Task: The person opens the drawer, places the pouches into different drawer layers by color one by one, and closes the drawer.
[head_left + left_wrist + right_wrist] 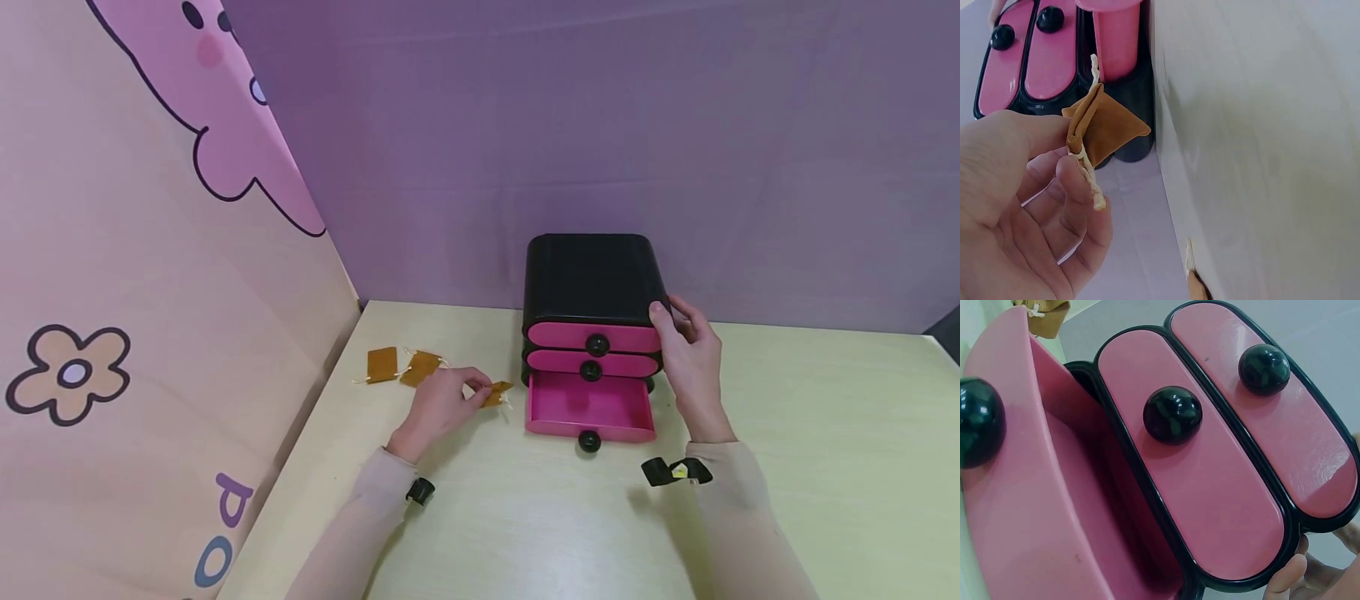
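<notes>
The left hand pinches while the right hand grips.

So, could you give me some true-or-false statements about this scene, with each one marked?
1. The left hand pinches a brown pouch. True.
2. The bottom drawer is pulled out. True.
3. The right hand holds a pouch too. False: the right hand holds the side of the black cabinet.
4. Two other pouches lie on the table. True.
5. The drawer knobs are white. False: the drawer knobs are black.
</notes>
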### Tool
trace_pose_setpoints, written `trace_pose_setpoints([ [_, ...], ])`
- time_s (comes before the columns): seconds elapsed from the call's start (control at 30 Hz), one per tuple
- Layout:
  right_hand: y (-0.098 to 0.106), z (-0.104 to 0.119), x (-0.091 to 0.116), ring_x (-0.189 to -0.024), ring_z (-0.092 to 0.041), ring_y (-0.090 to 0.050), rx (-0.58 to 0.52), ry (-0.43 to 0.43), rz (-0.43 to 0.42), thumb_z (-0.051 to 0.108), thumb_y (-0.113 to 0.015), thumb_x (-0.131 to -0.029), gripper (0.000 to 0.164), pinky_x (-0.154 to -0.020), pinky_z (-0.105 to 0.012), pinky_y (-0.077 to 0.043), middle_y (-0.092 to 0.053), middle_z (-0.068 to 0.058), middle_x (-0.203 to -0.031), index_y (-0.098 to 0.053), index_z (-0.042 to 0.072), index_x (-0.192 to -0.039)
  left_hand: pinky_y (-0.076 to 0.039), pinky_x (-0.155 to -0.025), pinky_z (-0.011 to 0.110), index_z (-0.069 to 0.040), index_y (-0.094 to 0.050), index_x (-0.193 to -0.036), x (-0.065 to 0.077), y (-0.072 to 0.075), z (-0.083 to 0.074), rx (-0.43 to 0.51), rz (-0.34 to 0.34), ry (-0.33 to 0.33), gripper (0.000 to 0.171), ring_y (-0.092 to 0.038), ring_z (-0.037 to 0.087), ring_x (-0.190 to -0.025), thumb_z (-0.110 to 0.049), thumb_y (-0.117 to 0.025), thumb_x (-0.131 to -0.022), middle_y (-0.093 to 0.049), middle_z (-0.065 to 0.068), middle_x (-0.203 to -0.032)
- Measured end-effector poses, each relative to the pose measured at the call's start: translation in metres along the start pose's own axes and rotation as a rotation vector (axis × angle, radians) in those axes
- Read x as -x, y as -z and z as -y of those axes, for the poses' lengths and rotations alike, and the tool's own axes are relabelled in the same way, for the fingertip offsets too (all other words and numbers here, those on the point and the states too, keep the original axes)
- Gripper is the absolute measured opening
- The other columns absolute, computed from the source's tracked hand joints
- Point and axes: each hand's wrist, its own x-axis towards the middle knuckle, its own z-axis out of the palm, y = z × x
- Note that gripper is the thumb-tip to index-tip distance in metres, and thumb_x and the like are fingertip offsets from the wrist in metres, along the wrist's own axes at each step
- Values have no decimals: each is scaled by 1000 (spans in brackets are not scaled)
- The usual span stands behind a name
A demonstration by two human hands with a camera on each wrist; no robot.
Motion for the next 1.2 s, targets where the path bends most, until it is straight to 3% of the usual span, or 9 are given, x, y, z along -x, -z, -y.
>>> trace_pose_setpoints([
  [0.2,1,-1,0,-112,-1,-56,-11,-1,-5,55,-60,-103,62,-89,-16,-48,-59,-5,-147,-49,32,-160,-30,-52,21,-19,-83,-108,-2,-6,-10,28,-2,-26,13,-38,4,-50,-24,-73,-101,-81,-5,-95],
  [0.53,0,0,0,-113,-2,-56,0,-12,-12,56,-60,-103,62,-92,-17,-50,-58,-6,-149,-48,33,-160,-29,-50,21,-19,-82,-112,-6,-10,-23,37,9,-23,15,-39,5,-50,-25,-73,-101,-81,-6,-96],
  [0.8,0,0,0,-110,-1,-57,-6,-12,-7,55,-60,-103,62,-87,-14,-49,-58,-5,-147,-49,33,-160,-39,-55,21,-19,-82,-111,-9,-14,-30,60,-3,-39,14,-52,4,-59,-26,-75,-101,-80,-6,-95],
  [1.2,0,0,0,-110,-1,-57,-16,-19,-13,55,-61,-103,61,-86,-14,-49,-58,-6,-150,-50,33,-159,-41,-57,20,-19,-81,-112,-12,-25,-46,78,13,-65,15,-54,4,-63,-26,-76,-101,-80,-4,-98],
])
